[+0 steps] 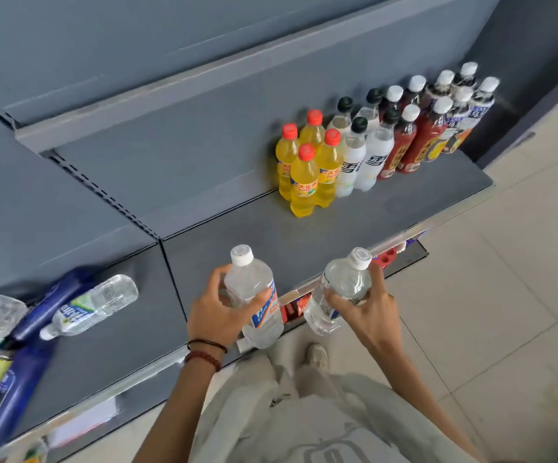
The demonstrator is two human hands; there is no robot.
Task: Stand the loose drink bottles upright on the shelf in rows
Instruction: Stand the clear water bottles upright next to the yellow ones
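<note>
My left hand (216, 310) grips a clear bottle with a white cap and blue-orange label (254, 295), held upright over the front of the grey shelf (304, 235). My right hand (367, 304) grips a second clear white-capped bottle (341, 289), tilted, just off the shelf's front edge. At the back right of the shelf bottles stand in rows: yellow ones with red caps (304, 175), whitish ones with black caps (364, 155), dark red ones with white caps (408, 142). Loose bottles lie on their sides at the left: a clear one (90, 307) and dark blue ones (37, 315).
An upper shelf (204, 75) overhangs the back. A vertical divider seam (170, 272) splits the shelf into left and right bays. Below the front edge a lower shelf holds red items (386, 257). Tiled floor (504, 279) lies to the right; my shoe (317, 355) is near the shelf base.
</note>
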